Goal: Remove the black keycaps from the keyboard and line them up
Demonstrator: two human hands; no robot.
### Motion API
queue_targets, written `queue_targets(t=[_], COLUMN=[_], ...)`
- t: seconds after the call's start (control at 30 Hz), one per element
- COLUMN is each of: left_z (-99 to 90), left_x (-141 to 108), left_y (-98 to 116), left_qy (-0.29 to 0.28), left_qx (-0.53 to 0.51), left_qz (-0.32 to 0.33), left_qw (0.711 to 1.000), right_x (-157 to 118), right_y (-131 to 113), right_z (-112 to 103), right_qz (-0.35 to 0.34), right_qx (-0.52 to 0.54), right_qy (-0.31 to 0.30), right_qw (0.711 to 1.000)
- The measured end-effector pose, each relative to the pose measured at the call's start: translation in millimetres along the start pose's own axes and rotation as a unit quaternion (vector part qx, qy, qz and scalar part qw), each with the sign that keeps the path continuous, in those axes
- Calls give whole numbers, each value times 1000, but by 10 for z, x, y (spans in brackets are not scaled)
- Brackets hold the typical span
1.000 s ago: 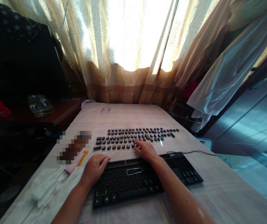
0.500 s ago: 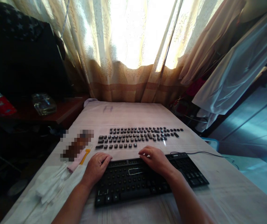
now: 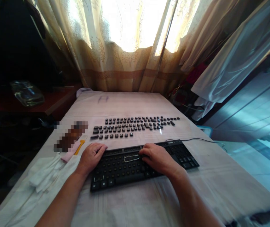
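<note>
A black keyboard [image 3: 130, 171] lies on the cloth-covered table, with many of its keycaps off and bare key posts showing. My left hand [image 3: 92, 157] grips its upper left corner, thumb along the top edge. Over the upper middle of the keyboard, my right hand [image 3: 155, 157] has its fingers bent and pressed together at the key posts; whatever is between them is too small to make out. Beyond the keyboard, loose black keycaps [image 3: 125, 129] lie in rows. A thin pale wire loop [image 3: 131, 158] rests on the keyboard left of my right fingertips.
Left of the keyboard are a yellow-handled brush [image 3: 79, 147], a pink cloth [image 3: 68, 155], white cloths [image 3: 43, 176] and a blurred brown object [image 3: 71, 137]. A glass jar [image 3: 28, 94] stands on the side desk. The keyboard cable [image 3: 196, 139] runs right.
The view has tilted down, shifting the scene upward. My right hand has moved down from the keyboard's top edge onto the key posts, its fingers now more bent. My left hand stays at the corner.
</note>
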State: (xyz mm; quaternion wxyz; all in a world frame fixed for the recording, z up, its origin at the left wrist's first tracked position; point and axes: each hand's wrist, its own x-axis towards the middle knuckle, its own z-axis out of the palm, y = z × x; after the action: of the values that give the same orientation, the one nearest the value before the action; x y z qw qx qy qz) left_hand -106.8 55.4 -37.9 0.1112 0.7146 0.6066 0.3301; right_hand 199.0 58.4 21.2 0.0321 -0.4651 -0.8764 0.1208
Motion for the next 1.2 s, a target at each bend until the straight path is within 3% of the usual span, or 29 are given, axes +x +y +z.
queue_targets(t=[0.3,0.47,0.53,0.63,0.7,0.8,0.9,1.03,1.2], left_z=[-22,-29,-31,-36,-39,-40,-39,-32,-22], left_x=[10,17,19,19,20,21,21,19,18], left_y=[13,29,34,42,48,51,47,37,24], left_qy=[-18,-20,-20,-24,-28,-29,-29,-32,-32], left_qx=[9,20,25,33,34,30,30,35,34], left_qz=[-17,-34,-37,-38,-38,-34,-30,-32,-36], left_qw=[1000,999,999,998,998,999,999,998,998], right_x=[-48,-66,-76,-85,-89,-94,-99,-91,-70], right_y=[82,168,181,176,164,143,132,152,194], right_z=[63,76,76,73,63,42,29,54,116], right_qz=[-2,50,67,64,60,66,71,60,49], right_qx=[17,166,288,492,584,650,643,582,570], right_qy=[39,141,184,211,199,116,30,23,-15], right_qw=[999,975,937,842,784,748,762,811,820])
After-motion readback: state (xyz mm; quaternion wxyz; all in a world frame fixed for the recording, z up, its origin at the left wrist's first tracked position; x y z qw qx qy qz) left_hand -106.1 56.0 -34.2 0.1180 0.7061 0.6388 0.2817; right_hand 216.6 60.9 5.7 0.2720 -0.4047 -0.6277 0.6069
